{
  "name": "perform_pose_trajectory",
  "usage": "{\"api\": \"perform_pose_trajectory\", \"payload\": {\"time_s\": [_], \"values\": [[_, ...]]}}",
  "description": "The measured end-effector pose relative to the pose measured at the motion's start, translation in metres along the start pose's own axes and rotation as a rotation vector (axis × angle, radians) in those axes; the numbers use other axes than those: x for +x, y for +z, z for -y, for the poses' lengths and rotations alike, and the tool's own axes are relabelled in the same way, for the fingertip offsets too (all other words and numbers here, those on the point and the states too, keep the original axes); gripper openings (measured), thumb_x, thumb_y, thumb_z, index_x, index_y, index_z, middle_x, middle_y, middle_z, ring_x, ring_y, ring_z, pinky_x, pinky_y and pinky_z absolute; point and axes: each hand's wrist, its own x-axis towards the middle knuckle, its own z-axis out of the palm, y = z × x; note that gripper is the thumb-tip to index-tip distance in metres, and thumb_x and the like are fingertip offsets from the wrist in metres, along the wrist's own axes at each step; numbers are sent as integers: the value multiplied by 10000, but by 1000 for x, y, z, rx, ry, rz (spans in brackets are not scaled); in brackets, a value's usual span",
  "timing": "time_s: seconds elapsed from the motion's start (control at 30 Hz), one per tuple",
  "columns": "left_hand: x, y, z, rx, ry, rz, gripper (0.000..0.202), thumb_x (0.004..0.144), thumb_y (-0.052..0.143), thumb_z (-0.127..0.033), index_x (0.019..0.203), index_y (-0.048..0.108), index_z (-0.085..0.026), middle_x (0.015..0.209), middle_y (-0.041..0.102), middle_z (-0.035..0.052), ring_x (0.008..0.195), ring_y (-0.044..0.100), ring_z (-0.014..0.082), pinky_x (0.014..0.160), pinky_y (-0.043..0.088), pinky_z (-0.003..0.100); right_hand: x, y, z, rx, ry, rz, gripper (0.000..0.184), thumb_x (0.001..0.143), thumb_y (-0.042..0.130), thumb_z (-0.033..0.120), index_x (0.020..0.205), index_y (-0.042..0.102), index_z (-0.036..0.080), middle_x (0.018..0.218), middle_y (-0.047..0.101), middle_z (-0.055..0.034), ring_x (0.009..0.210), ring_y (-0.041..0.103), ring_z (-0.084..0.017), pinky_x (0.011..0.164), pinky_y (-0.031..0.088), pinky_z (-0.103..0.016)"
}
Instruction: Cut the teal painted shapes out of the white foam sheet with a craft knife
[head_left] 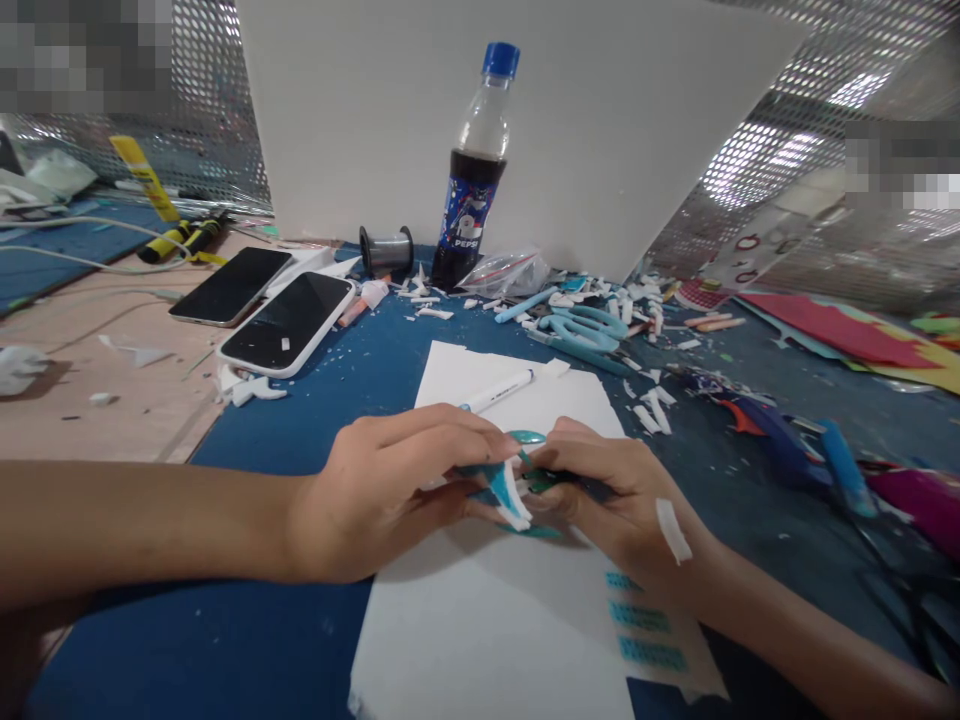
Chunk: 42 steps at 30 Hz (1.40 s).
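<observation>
My left hand pinches a small teal-and-white piece, its white edge facing right. Its material looks like foam or plastic, but I cannot be sure. My right hand is closed beside it, fingers gripping something dark green at the same spot, mostly hidden by the fingers. A strip of white tape sticks to the back of that hand. Both hands hover over a white sheet of paper. On the sheet, just beyond my hands, lies a white marker pen.
Two phones lie at the left. A Pepsi bottle stands at the back before a white board, beside a spool. Blue-handled scissors rest among white scraps. Coloured sheets lie at the right.
</observation>
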Motion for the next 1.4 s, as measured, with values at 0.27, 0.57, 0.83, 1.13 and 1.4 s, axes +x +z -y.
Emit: {"api": "perform_pose_trajectory", "payload": {"time_s": [0.27, 0.57, 0.83, 1.13, 1.4], "values": [[-1, 3, 1, -2, 12, -12, 99, 885, 613, -211, 928, 601, -123, 911, 721, 125, 865, 698, 138, 772, 558, 161, 1, 3, 2, -11, -5, 8, 279, 908, 498, 363, 714, 606, 194, 552, 485, -1, 612, 417, -150, 532, 302, -273], [0, 4, 1, -13, 17, -32, 131, 888, 608, -241, 919, 608, -113, 886, 723, 126, 847, 699, 133, 768, 551, 147, 2, 4, 3, 7, -13, -2, 298, 915, 488, 353, 692, 596, 186, 543, 488, -4, 594, 394, -147, 522, 288, -277], [1, 3, 0, -28, 31, -22, 139, 879, 618, -243, 917, 613, -109, 898, 728, 128, 858, 703, 139, 785, 561, 152, 4, 5, 4, -35, -40, -5, 297, 904, 471, 301, 639, 550, 193, 519, 449, 6, 584, 404, -147, 539, 308, -281], [0, 4, 1, -70, 42, 8, 146, 871, 628, -216, 955, 613, -97, 926, 725, 143, 898, 698, 150, 815, 559, 172, 5, 3, 2, -28, -57, 43, 373, 946, 428, 377, 678, 598, 181, 556, 495, -6, 581, 433, -137, 542, 333, -275], [0, 5, 3, -91, 31, 29, 131, 862, 643, -197, 948, 619, -101, 936, 724, 132, 903, 695, 138, 821, 552, 157, 4, 2, 4, -6, -70, 46, 401, 956, 415, 412, 694, 611, 179, 565, 502, -5, 572, 430, -132, 550, 337, -278]]}}
